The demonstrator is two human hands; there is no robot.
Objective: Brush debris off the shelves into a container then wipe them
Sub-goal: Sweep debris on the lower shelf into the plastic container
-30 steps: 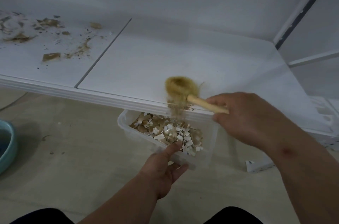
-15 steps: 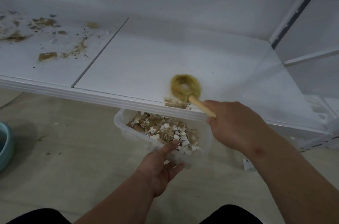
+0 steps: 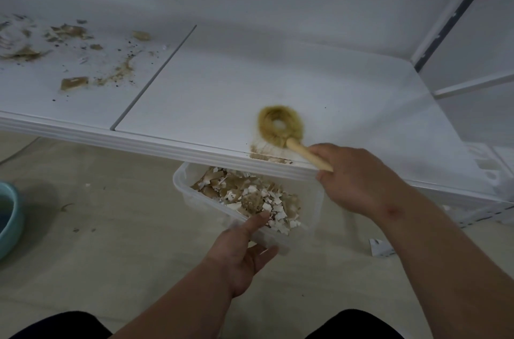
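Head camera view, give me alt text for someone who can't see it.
A right hand sweeps a round brush toward the white shelf's front edge, while the left hand holds a clear container of debris below it. More debris remains on the shelf's left section.

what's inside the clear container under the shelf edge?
The clear container holds a heap of brown and white flakes. Its far end is hidden under the shelf; the left hand covers its near corner.

Dim flat light, motion-blurred brush, bowed edges
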